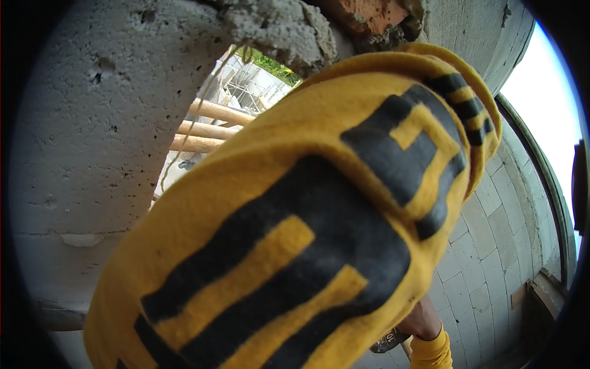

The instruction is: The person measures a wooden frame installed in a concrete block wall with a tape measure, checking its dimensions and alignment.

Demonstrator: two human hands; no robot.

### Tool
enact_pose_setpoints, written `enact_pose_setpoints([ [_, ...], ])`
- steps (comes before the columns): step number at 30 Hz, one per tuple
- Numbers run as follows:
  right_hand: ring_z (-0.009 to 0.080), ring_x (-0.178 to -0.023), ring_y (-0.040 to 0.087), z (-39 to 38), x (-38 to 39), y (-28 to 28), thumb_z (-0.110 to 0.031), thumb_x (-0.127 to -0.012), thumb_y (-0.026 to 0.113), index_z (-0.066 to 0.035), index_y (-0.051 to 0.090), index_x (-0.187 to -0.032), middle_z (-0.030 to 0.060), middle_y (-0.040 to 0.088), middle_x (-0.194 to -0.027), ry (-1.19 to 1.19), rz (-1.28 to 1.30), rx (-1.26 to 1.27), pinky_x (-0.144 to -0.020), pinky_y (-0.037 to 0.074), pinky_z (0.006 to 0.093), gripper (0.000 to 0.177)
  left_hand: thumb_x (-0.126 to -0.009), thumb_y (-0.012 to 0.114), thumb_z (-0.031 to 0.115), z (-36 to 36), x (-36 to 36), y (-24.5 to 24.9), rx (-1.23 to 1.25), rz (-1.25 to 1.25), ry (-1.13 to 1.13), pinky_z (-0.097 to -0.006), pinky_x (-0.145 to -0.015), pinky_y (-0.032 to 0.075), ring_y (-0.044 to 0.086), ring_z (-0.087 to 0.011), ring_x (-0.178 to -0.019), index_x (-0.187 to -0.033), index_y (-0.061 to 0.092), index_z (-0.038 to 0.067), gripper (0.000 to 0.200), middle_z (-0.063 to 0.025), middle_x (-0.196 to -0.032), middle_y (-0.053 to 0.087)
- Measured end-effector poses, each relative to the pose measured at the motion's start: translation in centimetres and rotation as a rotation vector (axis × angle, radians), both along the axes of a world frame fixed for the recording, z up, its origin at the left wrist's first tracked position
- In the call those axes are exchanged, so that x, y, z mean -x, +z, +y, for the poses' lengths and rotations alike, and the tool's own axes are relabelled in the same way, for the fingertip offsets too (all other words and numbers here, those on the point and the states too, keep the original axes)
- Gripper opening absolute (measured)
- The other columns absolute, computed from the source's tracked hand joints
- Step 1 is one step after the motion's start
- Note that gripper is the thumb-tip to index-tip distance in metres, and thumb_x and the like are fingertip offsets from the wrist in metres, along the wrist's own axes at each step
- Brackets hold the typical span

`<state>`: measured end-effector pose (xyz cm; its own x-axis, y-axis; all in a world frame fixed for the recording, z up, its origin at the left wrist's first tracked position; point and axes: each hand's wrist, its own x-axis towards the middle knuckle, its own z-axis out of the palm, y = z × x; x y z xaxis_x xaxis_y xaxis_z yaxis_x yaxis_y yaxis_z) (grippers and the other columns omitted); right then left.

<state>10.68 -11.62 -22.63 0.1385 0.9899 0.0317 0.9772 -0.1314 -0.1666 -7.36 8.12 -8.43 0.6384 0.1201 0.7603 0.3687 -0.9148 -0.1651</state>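
A yellow sleeve [258,203] with large black lettering fills the middle of the view, very close to the camera. It slants from lower left to upper right and appears to cover my left arm; my left hand is not visible. At the lower right, my right hand [421,317] shows only around the wrist, above a yellow cuff [431,352]. Its fingers are hidden behind the big sleeve. Beside this hand is a dark, rounded object [390,340] marked with what looks like "10". Most of that object is covered, so its kind cannot be made out.
A rough grey wall [104,135] stands close on the left, with a gap showing wooden poles [215,112] beyond. Broken mortar [283,31] and a reddish brick [369,15] edge the gap's top. A block wall [485,246] curves along the right, below a bright opening.
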Motion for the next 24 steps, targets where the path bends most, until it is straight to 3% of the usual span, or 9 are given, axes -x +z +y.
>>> enact_pose_setpoints([
  [10,0.018,-0.048,0.053,0.2,-1.3,-0.7,-0.011,-0.089,0.06,0.004,0.069,-0.075,0.011,0.059,-0.058,-0.101,0.111,-0.031,-0.052,0.047,0.0329,0.021,-0.089,0.06,0.013,-0.3,-0.5,-0.2,-0.013,0.009,0.003,-0.0382,-0.096,0.051,0.069,-0.0265,-0.101,-0.107,0.073,0.006,0.024,-0.0128,-0.112,0.072],
  [24,0.0219,-0.052,0.059,0.2,-1.1,-0.6,-0.009,-0.088,0.061,0.004,0.07,-0.078,0.0134,0.064,-0.065,0.054,-0.047,0.013,-0.055,0.049,0.0346,0.018,-0.088,0.059,0.012,0.0,-0.9,-0.6,-0.008,0.012,-0.003,-0.0381,-0.097,0.05,0.069,-0.0262,-0.102,-0.107,0.074,0.007,0.025,-0.0124,-0.112,0.072],
])
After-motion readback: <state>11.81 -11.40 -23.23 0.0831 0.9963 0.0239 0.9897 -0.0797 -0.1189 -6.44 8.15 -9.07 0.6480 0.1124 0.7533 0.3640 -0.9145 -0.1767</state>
